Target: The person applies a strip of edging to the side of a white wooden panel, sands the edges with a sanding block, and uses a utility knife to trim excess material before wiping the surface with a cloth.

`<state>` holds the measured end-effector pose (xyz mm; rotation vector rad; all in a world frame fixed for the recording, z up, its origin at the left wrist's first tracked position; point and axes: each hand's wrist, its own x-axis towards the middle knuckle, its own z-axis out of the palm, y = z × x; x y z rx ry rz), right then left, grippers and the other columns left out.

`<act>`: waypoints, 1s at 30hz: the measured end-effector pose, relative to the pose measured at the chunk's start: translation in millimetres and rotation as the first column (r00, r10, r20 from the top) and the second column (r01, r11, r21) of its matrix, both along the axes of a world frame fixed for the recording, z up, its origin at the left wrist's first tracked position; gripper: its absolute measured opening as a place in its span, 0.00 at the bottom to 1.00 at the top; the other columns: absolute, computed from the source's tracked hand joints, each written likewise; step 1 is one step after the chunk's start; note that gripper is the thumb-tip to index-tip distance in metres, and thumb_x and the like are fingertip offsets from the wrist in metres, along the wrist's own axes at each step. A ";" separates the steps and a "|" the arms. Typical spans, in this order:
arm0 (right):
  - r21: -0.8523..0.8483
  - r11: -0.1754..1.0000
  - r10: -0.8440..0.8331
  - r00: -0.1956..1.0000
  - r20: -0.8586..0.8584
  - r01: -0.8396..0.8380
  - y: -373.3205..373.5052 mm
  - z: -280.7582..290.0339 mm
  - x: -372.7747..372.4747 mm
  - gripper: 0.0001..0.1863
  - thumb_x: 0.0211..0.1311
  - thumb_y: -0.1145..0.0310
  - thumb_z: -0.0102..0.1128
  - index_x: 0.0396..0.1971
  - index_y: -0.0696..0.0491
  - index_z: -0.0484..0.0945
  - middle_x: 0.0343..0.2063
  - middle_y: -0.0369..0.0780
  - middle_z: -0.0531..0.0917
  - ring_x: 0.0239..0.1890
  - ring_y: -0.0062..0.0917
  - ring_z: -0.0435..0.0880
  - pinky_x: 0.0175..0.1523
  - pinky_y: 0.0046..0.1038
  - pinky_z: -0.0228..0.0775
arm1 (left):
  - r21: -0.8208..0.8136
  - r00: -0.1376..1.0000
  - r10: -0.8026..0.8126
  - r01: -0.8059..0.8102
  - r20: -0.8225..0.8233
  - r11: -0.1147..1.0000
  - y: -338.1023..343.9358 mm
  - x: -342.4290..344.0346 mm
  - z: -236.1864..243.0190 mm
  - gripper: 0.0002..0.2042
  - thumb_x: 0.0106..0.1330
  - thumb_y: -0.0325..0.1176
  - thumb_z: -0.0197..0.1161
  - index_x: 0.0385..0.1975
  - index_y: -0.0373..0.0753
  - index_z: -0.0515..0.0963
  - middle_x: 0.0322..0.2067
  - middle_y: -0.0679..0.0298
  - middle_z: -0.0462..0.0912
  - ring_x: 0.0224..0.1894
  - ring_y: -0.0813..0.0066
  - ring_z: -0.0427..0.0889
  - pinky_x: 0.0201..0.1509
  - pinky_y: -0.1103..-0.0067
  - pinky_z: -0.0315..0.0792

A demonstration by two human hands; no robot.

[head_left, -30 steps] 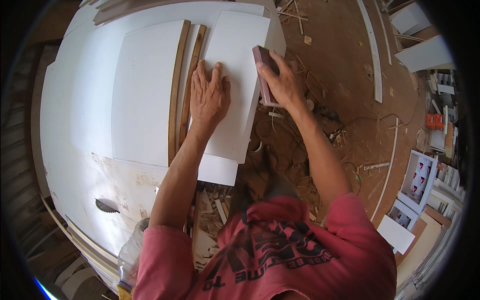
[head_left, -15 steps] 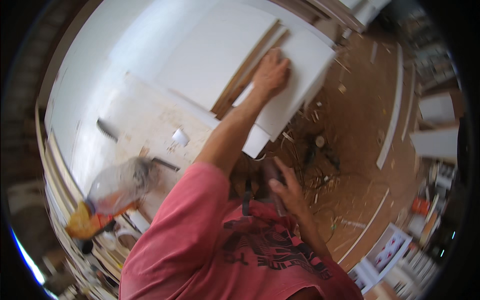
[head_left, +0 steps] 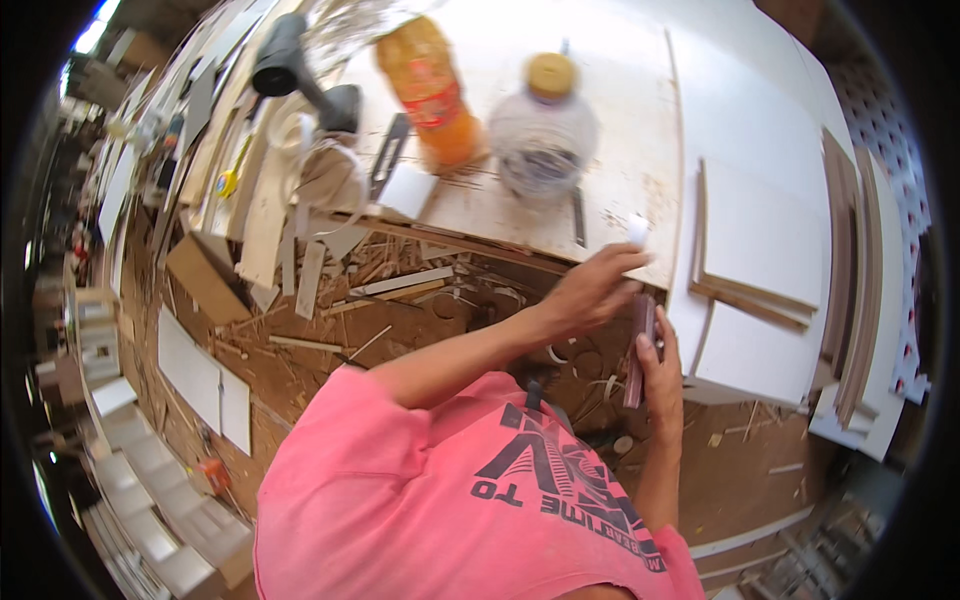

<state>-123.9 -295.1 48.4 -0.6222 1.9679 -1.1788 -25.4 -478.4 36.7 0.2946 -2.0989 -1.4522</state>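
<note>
My right hand [head_left: 662,375] is wrapped round a narrow dark brown bar [head_left: 641,350], held upright just off the corner of the workbench. My left hand [head_left: 600,290] is slightly blurred at the bench's near edge, by the bar's top end. Its fingers are partly bent, with a gap between them and the thumb. Just past the fingertips is a small white piece [head_left: 637,230]; contact with it is unclear. On the bench [head_left: 625,120] stand a clear jar [head_left: 545,140] with a yellow lid and dark contents, and an orange bottle [head_left: 430,95]. A dark flat strip [head_left: 579,217] lies beside the jar.
White panels [head_left: 765,235] with brown edges lie at right, beside stacked brown strips [head_left: 855,280]. A dark power tool [head_left: 310,80] rests at far left near a yellow tape measure [head_left: 227,183]. Wood offcuts [head_left: 400,285] and cables litter the floor below.
The view has swung left over the bench. My left hand has left the brown-edged strips on the white panel and come near the bar. My right hand still holds the bar, now raised.
</note>
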 end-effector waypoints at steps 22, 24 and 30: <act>-0.155 0.984 -0.174 0.614 -0.770 0.085 -166.4 -38.5 6.3 0.26 0.62 0.61 0.58 0.58 0.55 0.70 0.54 0.52 0.71 0.60 0.46 0.67 0.65 0.41 0.57 | -0.740 0.513 0.691 -0.149 0.509 0.655 -308.2 170.3 -61.2 0.20 0.59 0.32 0.52 0.52 0.34 0.71 0.36 0.43 0.77 0.39 0.45 0.77 0.42 0.55 0.72; -0.111 0.968 -0.234 0.654 -0.720 0.225 -133.5 -26.7 42.4 0.25 0.61 0.61 0.58 0.56 0.56 0.72 0.52 0.50 0.72 0.58 0.43 0.69 0.64 0.38 0.60 | -0.649 0.483 0.636 -0.167 0.602 0.742 -314.7 162.7 -55.4 0.26 0.54 0.33 0.59 0.55 0.34 0.69 0.41 0.40 0.77 0.45 0.42 0.77 0.50 0.56 0.71; -0.112 0.880 -0.457 0.762 -0.458 0.461 -60.9 -43.0 118.5 0.24 0.63 0.62 0.57 0.58 0.55 0.71 0.49 0.48 0.72 0.52 0.39 0.73 0.58 0.33 0.66 | -0.487 0.457 0.548 -0.254 0.701 0.835 -372.6 169.4 -86.9 0.43 0.40 0.37 0.70 0.61 0.29 0.63 0.47 0.37 0.78 0.50 0.41 0.77 0.56 0.63 0.71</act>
